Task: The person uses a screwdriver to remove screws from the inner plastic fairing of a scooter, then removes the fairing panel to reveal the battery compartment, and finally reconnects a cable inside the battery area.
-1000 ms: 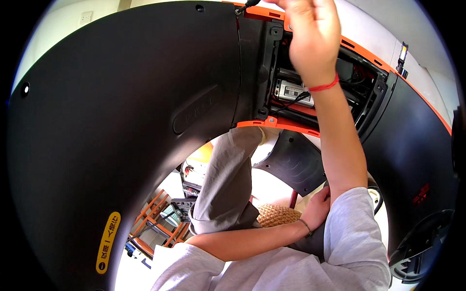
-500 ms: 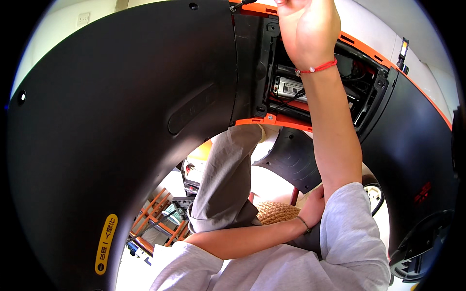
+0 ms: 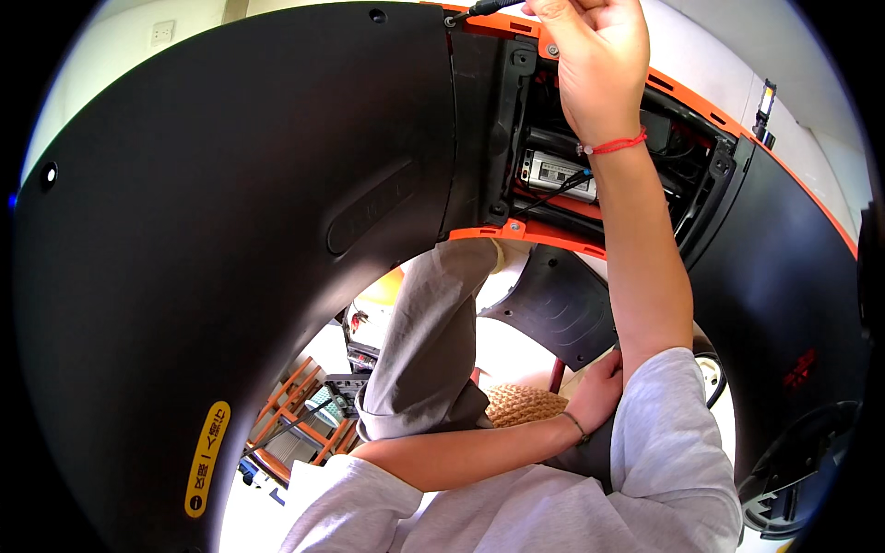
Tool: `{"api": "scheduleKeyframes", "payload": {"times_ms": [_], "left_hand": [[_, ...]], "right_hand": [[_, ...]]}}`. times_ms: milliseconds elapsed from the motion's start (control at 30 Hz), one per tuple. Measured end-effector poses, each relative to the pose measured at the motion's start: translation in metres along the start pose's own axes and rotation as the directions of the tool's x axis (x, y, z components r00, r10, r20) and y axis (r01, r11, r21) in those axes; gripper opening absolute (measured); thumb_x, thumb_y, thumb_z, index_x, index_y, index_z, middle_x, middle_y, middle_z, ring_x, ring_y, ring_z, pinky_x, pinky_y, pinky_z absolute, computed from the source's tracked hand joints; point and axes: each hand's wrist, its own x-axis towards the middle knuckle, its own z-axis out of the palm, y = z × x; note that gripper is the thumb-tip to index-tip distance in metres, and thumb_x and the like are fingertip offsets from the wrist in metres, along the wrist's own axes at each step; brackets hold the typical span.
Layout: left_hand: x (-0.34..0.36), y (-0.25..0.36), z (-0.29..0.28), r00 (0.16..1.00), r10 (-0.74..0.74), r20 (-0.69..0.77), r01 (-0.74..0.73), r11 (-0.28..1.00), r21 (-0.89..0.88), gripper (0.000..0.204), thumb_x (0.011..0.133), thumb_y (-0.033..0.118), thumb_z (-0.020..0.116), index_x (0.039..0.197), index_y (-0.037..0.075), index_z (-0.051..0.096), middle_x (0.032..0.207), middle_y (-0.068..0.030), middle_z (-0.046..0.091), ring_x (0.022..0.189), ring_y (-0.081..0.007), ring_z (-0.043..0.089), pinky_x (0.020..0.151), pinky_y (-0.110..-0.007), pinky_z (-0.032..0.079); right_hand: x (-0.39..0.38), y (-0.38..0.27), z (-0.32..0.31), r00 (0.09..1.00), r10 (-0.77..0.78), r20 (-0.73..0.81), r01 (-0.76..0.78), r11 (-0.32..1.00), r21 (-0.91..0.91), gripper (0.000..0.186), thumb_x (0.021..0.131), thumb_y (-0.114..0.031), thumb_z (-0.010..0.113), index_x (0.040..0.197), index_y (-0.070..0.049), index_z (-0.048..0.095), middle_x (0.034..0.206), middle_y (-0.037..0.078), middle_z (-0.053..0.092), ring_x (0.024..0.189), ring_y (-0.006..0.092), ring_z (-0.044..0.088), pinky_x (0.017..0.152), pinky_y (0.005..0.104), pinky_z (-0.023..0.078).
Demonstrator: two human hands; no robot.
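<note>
My right hand (image 3: 601,55) is raised to the top of a large black curved shell (image 3: 277,166). Its fingers are closed on a dark screwdriver (image 3: 489,7), partly cut off by the upper picture edge. The screwdriver's thin tip meets a screw (image 3: 450,22) at the upper corner of the shell's seam, beside an orange frame (image 3: 516,20). Below the wrist, an open bay shows a silver boxed unit (image 3: 558,173) and black cables. My left hand (image 3: 597,387) lies low by my lap, under the right arm; its fingers are mostly hidden behind that arm and sleeve.
A loose black panel (image 3: 553,300) lies beyond my bent knee. The shell's right part (image 3: 784,249) curves down beside me. A woven tan seat (image 3: 525,405) is under me, and an orange rack (image 3: 295,405) stands at lower left. A small lamp-like device (image 3: 765,106) sits at upper right.
The view has shifted slightly, and my right hand shows a little lower and farther right. More of the screwdriver is visible, its tip still at the same screw. My left hand stays put.
</note>
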Motion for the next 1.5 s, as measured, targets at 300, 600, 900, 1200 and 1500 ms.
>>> {"api": "scheduleKeyframes", "payload": {"times_ms": [300,600,900,1200,1500], "left_hand": [[-0.003,0.004,0.000,0.999,0.033,-0.014,-0.033,0.999,-0.002,0.036,0.094,0.026,0.053,0.116,-0.001,0.057,0.104,-0.0208,0.065,0.098,-0.0244,0.062,0.085,-0.034,0.046],[-0.003,-0.001,0.001,0.998,0.068,-0.005,-0.068,0.997,-0.041,0.038,0.094,0.028,0.054,0.116,-0.003,0.056,0.104,-0.0189,0.066,0.098,-0.0212,0.061,0.086,-0.032,0.046],[-0.010,0.016,0.000,0.997,0.075,-0.015,-0.076,0.996,-0.051,0.039,0.094,0.029,0.057,0.115,-0.004,0.056,0.104,-0.0164,0.066,0.098,-0.0154,0.058,0.086,-0.030,0.046],[-0.006,0.006,-0.002,0.996,0.092,-0.014,-0.092,0.995,-0.037,0.039,0.094,0.030,0.056,0.113,-0.005,0.056,0.102,-0.0157,0.067,0.094,-0.0159,0.059,0.083,-0.031,0.046],[-0.003,-0.002,-0.002,0.995,0.103,-0.011,-0.103,0.992,-0.076,0.039,0.093,0.029,0.057,0.112,-0.005,0.057,0.101,-0.0157,0.067,0.094,-0.0160,0.059,0.083,-0.031,0.046]], "right_hand": [[-0.004,0.000,-0.004,0.999,-0.045,0.005,0.045,0.993,-0.108,0.015,0.086,0.001,0.064,0.098,0.003,0.057,0.089,0.004,0.061,0.084,0.0107,0.059,0.079,0.0229,0.048],[-0.006,0.009,-0.002,0.995,-0.097,-0.013,0.093,0.975,-0.200,0.018,0.086,-0.002,0.066,0.102,0.003,0.058,0.093,0.006,0.062,0.084,0.0104,0.058,0.077,0.0222,0.048],[-0.003,0.009,0.001,0.991,0.059,-0.121,-0.060,0.998,-0.005,0.016,0.085,-0.002,0.068,0.098,0.000,0.060,0.089,0.004,0.063,0.080,0.0089,0.058,0.074,0.0216,0.048],[-0.004,0.011,0.008,0.988,0.147,-0.044,-0.138,0.976,0.170,0.015,0.094,-0.009,0.058,0.107,-0.001,0.059,0.099,0.003,0.062,0.091,0.0071,0.055,0.078,0.0195,0.043],[-0.012,0.011,0.006,0.992,-0.022,-0.120,-0.010,0.965,-0.264,0.012,0.086,-0.005,0.067,0.094,0.004,0.063,0.086,0.003,0.064,0.075,0.0076,0.058,0.071,0.0208,0.047]]}}
